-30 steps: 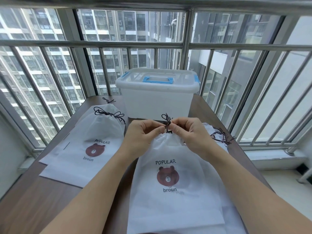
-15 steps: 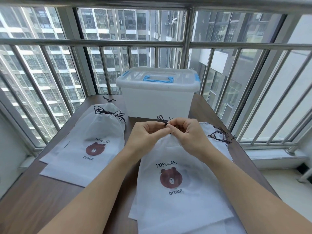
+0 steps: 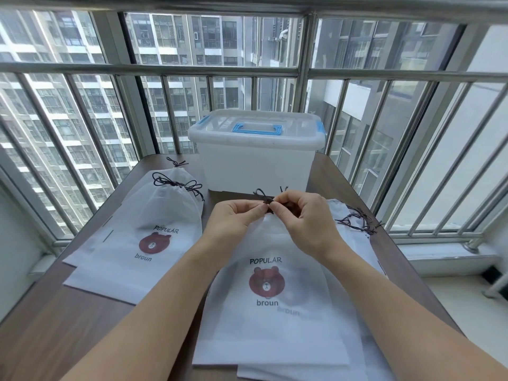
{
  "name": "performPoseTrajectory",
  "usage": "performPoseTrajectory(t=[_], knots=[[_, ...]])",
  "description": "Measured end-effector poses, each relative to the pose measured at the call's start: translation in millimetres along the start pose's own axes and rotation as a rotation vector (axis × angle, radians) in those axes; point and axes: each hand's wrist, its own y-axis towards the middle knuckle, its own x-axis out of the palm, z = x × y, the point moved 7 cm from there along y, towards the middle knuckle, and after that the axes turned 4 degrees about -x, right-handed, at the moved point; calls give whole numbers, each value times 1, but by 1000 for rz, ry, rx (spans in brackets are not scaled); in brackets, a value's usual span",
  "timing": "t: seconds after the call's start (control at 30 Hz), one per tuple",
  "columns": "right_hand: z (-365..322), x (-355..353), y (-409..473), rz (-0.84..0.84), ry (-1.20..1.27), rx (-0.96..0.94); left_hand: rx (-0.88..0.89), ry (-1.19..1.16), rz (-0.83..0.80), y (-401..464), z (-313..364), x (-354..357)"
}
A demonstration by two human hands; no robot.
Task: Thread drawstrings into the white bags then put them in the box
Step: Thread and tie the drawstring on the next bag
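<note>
Both hands meet at the gathered mouth of the front white bag (image 3: 277, 320). The left hand (image 3: 236, 220) has its thumb and forefinger pressed together on the dark drawstring (image 3: 265, 198), and the right hand (image 3: 305, 215) pinches the same cord from the other side, its other fingers curled under. Fingertips of the two hands touch or nearly touch at the knot, with short loops of cord sticking up behind them. Both forearms reach in from the near edge of the table (image 3: 55, 325), wrists raised slightly above the bag.

This bag lies flat on a stack of bags near the table's near right side, bear print facing up. A second stack of bags (image 3: 143, 243) with tied cords lies toward the left edge. Loose cords (image 3: 360, 224) rest by the right edge. The lidded translucent box (image 3: 255, 158) stands at the far edge, just beyond the hands.
</note>
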Motion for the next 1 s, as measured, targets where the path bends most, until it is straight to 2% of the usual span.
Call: performPoseTrajectory(t=[0.13,0.3,0.37,0.47,0.63,0.87,1.0], knots=[[3,-1,2,50,-11,29,-112,-128,-67,1,-3,4],[13,4,4,-10,117,118,-320,-378,-276,-7,-12,20],[11,5,3,-37,103,101,-344,-347,-306,-9,-14,22],[9,6,2,-53,61,73,-194,-68,-181,-3,-11,15],[15,-3,4,-46,59,113,131,248,84,-2,17,-8],[15,4,3,-136,250,230,341,398,125,-7,35,-12],[19,7,0,-151,324,302,485,578,195,-12,37,-5]])
